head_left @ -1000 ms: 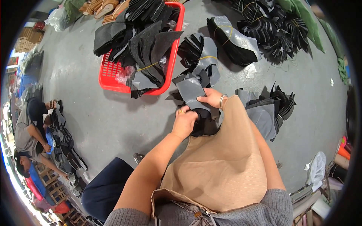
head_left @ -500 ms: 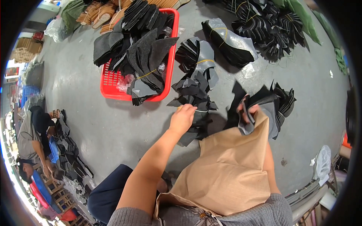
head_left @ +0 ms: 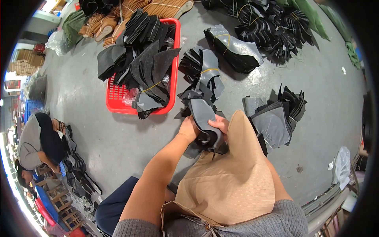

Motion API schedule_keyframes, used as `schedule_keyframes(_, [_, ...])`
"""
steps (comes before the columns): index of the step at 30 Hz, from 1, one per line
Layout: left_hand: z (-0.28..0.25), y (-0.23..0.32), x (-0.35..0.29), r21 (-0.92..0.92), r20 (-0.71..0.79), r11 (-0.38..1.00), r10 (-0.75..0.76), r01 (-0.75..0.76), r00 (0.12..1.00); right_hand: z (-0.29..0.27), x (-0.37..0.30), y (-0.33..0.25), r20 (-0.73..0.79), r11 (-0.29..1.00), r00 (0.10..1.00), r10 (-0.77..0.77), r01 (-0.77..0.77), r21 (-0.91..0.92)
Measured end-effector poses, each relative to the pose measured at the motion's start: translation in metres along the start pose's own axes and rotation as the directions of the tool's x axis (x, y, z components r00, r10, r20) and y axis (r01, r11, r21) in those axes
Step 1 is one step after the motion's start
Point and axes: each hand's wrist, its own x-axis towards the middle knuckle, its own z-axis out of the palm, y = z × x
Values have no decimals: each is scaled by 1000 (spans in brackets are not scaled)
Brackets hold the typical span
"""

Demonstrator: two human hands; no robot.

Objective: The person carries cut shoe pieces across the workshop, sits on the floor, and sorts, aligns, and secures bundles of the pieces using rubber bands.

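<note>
In front of me, a curved stack of grey-faced black cut pieces (head_left: 203, 114) lies between my hands, over a pile of black pieces (head_left: 189, 94). My right hand (head_left: 221, 125) grips the stack's right edge, thumb on the grey face and fingers underneath, out of sight. My left hand (head_left: 189, 128) is closed at its left edge, its fingertips hidden behind the pieces. Beyond sits a bundle of grey and black pieces (head_left: 209, 65) tied with a yellow band. To the right rests another grey-topped bundle (head_left: 272, 124), apart from my hands.
A red plastic basket (head_left: 176, 71) heaped with black pieces stands at the far left. Another banded bundle (head_left: 237, 43) and a large black pile (head_left: 272, 27) are farther back. Tan bundles (head_left: 166, 8) lie behind the basket. Another person (head_left: 35, 134) bends over pieces at left.
My right hand has come left from the right-hand bundle, bringing a stack of pieces to my left hand. My left hand has moved slightly lower and now meets that stack.
</note>
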Motion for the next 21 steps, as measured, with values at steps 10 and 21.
schedule_keyframes(10, [9, -48, 1, -977, -1, 204, -314, 67, 949, -5, 20, 31, -215, 923, 957, -193, 103, -370])
schedule_keyframes(21, [-51, 3, -34, -563, -338, 806, -19, -186, 941, -50, 38, 66, -292, 314, 729, -619, -111, -943])
